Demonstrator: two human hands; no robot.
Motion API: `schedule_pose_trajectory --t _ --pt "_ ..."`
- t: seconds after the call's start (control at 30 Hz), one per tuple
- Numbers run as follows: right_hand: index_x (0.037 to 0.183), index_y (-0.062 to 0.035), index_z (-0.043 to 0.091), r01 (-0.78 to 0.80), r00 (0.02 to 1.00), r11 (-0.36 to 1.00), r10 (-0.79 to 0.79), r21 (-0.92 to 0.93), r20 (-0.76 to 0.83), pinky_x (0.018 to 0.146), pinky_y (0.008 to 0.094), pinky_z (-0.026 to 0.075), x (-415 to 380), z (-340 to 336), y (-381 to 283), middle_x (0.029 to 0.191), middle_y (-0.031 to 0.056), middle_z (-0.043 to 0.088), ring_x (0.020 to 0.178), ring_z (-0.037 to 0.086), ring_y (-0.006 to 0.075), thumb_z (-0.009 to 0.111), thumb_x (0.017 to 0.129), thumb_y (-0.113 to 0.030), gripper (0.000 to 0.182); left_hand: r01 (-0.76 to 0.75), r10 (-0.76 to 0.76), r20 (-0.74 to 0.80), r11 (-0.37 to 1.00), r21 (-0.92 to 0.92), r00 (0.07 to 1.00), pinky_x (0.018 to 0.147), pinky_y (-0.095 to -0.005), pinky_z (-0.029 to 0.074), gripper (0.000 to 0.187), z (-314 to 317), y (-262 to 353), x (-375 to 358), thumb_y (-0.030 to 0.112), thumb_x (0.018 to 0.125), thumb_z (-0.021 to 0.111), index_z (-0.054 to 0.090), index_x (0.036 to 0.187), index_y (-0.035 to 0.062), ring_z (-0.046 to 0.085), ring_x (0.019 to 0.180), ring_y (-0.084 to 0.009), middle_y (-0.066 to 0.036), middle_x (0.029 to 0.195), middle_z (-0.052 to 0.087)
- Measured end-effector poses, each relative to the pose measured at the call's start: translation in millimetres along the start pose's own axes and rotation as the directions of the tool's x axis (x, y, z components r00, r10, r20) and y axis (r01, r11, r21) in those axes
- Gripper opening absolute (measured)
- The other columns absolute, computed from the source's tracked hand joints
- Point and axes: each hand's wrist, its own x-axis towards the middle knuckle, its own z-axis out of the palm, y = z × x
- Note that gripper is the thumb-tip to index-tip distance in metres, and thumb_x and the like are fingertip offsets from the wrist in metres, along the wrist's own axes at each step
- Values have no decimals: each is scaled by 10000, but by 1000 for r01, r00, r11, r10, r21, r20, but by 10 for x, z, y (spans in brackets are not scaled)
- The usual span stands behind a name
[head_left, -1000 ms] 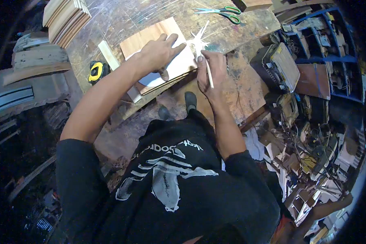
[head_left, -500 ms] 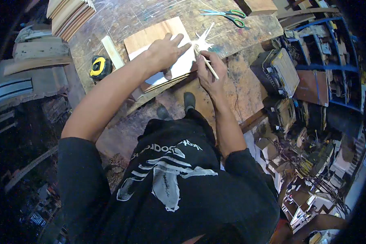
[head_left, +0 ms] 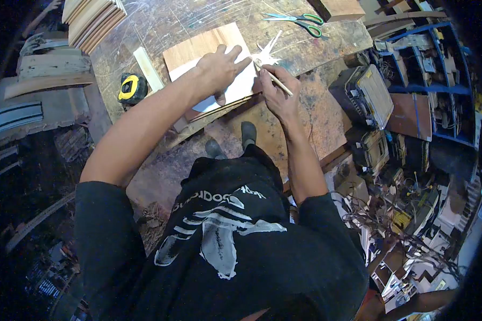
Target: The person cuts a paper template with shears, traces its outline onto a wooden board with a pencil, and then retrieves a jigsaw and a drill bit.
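**Pressing a white sheet (head_left: 243,83) to a wooden board (head_left: 203,45), with slippage the likeliest fault**

The left hand (head_left: 219,72) lies on the sheet over the middle of the board, its fingers spread and its thumb angled toward the board's near side. The sheet covers the near part of the board; bare grain shows along the far part. The right hand (head_left: 278,100), at the board's right edge, pinches a pencil (head_left: 283,87) between thumb and fingers. Whether the tip touches the sheet, I cannot tell.

The weak point seems to be that only 1 hand bears on the sheet. If that palm lifts or twists, the sheet could pivot against the board. A hard sideways push from the pencil could do the same, especially at the right edge, beyond the spread fingertips.

Loose paper scraps (head_left: 268,53) lie just right of the board, near the pencil; they could snag the tip or slip under the working hand. The board sits close to the workbench's (head_left: 144,24) near edge, so a strong pull toward the body might shift it. A tape measure (head_left: 130,88) to the board's left and scissors (head_left: 297,20) beyond its far right corner look far enough off to pose little trouble.
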Motion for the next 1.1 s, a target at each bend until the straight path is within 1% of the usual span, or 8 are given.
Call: schedule_pose_trajectory --t 0.23,0.3,0.33,0.43,0.47,0.53,0.63,1.1 --pt "959 -6 733 2 1000 1000 -2 -21 3 672 373 561 3 -7 -6 793 162 719 726 734 281 692 908 -97 112 -15 12 -100 999 -36 995 858 -464 630 1307 171 -44 37 294 403 1007 403 1550 127 573 1216 -455 -168 1429 479" --pt "1000 18 750 72 997 996 -72 -50 0 657 315 554 11 -16 22 814 155 742 715 725 200 697 941 -125 164 -16 13 -95 1000 -26 995 859 -466 629 1310 170 -42 47 294 404 1008 400 1551 128 572 1217 -457 -169 1432 476" --pt "1000 18 750 72 997 996 -72 -50 0 657 315 554 16 -20 23 814 155 742 715 725 200 697 941 -125 164 -15 13 -90 1000 -16 996 860 -467 629 1312 164 -42 45 294 405 1009 396 1553 129 571 1219 -460 -171 1435 474" --pt "999 12 749 85 996 994 -85 -61 15 656 322 557 25 -26 2 825 166 742 720 732 211 701 936 -122 156 -8 5 -70 999 -37 998 862 -466 629 1317 117 -22 31 294 406 1010 392 1557 127 569 1222 -462 -177 1440 469" --pt "977 1 741 79 997 996 -78 -48 16 661 349 556 31 -28 -20 808 165 728 721 730 249 701 920 -112 132 -8 5 -71 999 -37 997 862 -466 629 1317 95 -13 26 294 406 1010 392 1557 127 569 1222 -462 -177 1440 469" --pt "955 -11 734 72 997 997 -72 -36 18 665 376 555 28 -35 -28 791 165 713 723 729 287 701 904 -102 109 -1 2 -11 999 49 1000 894 -400 626 1310 22 17 3 400 477 992 358 1584 104 559 1250 -419 -161 1447 469" --pt "951 -10 734 73 997 997 -72 -29 26 666 379 555 31 -37 -17 802 169 716 727 728 297 700 898 -96 107 -9 10 -8 998 66 1000 891 -397 626 1312 33 10 7 428 491 987 345 1588 106 559 1248 -415 -162 1447 466" --pt "946 0 727 122 991 990 -117 -72 68 682 396 560 -27 -110 -76 841 184 718 750 722 327 708 879 -85 110 -17 21 -64 998 66 998 842 -382 639 1254 76 5 1 365 492 992 387 1556 91 593 1196 -386 -153 1367 505"
